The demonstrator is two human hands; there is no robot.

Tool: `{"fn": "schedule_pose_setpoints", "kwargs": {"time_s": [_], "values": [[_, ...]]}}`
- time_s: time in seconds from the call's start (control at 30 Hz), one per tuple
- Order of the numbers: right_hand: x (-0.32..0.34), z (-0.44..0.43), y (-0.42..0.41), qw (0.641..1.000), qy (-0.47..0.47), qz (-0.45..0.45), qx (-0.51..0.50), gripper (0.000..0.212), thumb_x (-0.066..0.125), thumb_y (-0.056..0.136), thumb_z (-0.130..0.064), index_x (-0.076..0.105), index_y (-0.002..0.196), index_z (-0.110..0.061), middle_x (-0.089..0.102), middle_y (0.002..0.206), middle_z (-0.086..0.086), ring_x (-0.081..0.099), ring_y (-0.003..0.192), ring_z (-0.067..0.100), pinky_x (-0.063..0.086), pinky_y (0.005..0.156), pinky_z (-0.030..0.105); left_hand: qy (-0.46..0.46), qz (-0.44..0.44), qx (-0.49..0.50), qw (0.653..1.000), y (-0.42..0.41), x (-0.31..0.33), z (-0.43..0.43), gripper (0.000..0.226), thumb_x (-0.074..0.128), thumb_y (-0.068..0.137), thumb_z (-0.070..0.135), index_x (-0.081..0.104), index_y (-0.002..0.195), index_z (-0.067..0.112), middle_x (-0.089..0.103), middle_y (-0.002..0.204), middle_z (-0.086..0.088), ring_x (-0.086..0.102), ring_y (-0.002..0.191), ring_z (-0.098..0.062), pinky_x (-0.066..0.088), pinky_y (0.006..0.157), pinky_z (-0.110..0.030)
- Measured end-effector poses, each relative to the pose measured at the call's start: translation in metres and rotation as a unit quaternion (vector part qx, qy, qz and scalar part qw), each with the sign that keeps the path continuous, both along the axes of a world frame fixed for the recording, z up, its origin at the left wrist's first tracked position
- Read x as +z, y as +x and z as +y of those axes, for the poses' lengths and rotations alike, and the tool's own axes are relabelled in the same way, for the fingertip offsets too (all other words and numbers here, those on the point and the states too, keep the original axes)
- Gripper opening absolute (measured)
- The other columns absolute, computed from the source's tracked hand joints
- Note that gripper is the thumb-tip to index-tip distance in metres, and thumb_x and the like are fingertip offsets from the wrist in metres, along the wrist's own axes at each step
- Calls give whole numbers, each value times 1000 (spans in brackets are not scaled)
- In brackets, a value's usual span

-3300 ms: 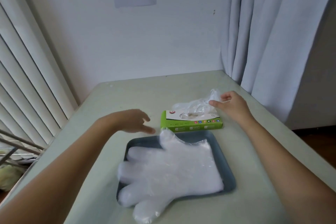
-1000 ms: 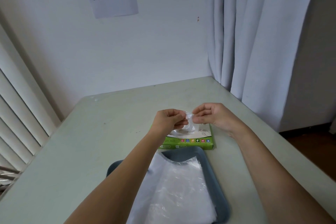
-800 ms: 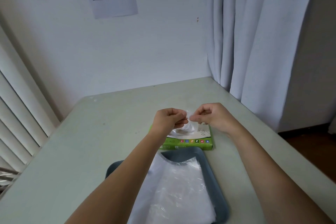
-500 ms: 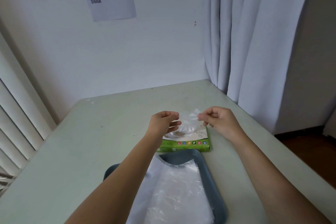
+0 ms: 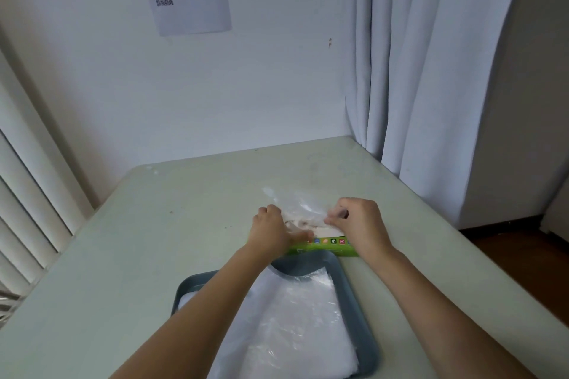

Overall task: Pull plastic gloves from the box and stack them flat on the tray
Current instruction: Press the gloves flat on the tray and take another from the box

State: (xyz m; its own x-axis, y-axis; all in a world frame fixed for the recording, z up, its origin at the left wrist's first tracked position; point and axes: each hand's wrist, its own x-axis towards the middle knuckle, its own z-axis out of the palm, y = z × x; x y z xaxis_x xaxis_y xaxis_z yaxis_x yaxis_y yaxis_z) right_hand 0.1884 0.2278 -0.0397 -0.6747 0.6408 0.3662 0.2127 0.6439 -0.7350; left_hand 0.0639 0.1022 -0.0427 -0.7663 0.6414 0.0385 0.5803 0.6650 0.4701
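Plastic gloves are the matter here, and one thin, clear, crinkled plastic glove [image 5: 303, 209] is stretched between the two hands in the head view, just above the low green cardboard box [image 5: 323, 248] that lies under and between them. The left hand [image 5: 271, 232] grips the film's left edge with curled fingers. The right hand [image 5: 358, 224] pinches its right edge between thumb and fingertips. Whether the glove's lower part is free of the box opening I cannot tell, as the hands and bunched film hide it.

Nearer the person than both hands, under the forearms, sits the dark grey-blue rectangular plastic tray [image 5: 354, 292] on the pale green worktop [image 5: 154, 240], touching or just beside the box. A flat pile of clear gloves [image 5: 292, 317] lies in it.

Several things could go wrong, in my judgement. Neither hand seems to pin the box down, so a firm pull may lift or drag the light box along. A second glove may cling to this one and come out with it. Film this thin can stretch or tear if the hands pull apart too hard. It may also fold on itself on the way to the tray and land wrinkled. The left forearm crosses low over the pile and could brush it askew.
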Motion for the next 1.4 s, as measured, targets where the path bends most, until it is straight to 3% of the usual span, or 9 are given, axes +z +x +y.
{"fn": "schedule_pose_setpoints", "kwargs": {"time_s": [0.23,0.37,0.5,0.7,0.87,1.0,1.17,1.3,1.4], "values": [[27,-5,2,991,133,0,9,24,77,78,-15,58,67,-4,64,66,2,58,64,21,46,62,32,-138,-14,-32,990,-3,-14,4,94,48,82,73,16,153,21,3,162,-4,3,148,-26,14,114,-57],[46,-9,6,976,214,-13,40,26,78,75,-15,58,63,-4,42,58,-12,44,60,14,31,55,21,-125,-47,-39,990,-2,-11,0,109,59,72,75,9,154,23,-3,162,-1,-5,149,-26,9,115,-59],[65,-21,13,967,246,-22,65,22,78,76,-18,62,66,-6,47,62,-11,47,62,13,34,60,27,-128,-43,-43,990,1,-10,0,108,59,74,73,8,154,21,-4,162,-3,-8,148,-27,8,115,-60],[124,-31,35,988,127,19,81,8,78,76,-29,75,74,-22,66,68,-11,53,65,-1,38,62,13,-51,-100,-99,989,-12,-2,-11,79,75,70,58,47,133,19,45,142,-4,44,126,-24,33,110,-42],[145,-19,44,991,35,12,128,10,73,83,-28,72,77,-20,71,77,-8,62,77,2,44,78,23,129,-243,31,961,-43,36,-44,45,60,86,1,57,131,4,55,135,-11,51,116,-24,38,96,-26],[148,-19,40,979,-3,-39,201,13,58,94,-12,62,83,-17,72,78,-3,67,71,1,42,72,21,362,-154,40,919,-29,83,-68,38,62,93,27,59,128,14,60,130,-3,53,111,-11,39,90,-24],[148,-31,29,958,1,-66,278,14,49,98,-8,63,95,-8,62,69,5,60,63,10,49,68,21,262,-102,-183,942,24,120,-64,47,73,77,46,65,120,26,64,119,13,57,109,1,42,92,-19],[141,-45,29,965,-21,-43,258,15,50,99,-15,63,98,-7,56,69,3,49,53,10,43,50,15,238,-167,-193,937,37,113,-60,26,78,76,39,75,86,15,72,87,-14,61,77,-16,44,75,-33],[137,-44,33,973,-75,-16,219,34,58,93,-33,60,101,-1,46,63,2,40,46,6,35,41,15,253,-211,-190,925,38,112,-70,29,75,81,29,71,90,2,70,85,-15,62,77,-20,45,73,-32]]}}
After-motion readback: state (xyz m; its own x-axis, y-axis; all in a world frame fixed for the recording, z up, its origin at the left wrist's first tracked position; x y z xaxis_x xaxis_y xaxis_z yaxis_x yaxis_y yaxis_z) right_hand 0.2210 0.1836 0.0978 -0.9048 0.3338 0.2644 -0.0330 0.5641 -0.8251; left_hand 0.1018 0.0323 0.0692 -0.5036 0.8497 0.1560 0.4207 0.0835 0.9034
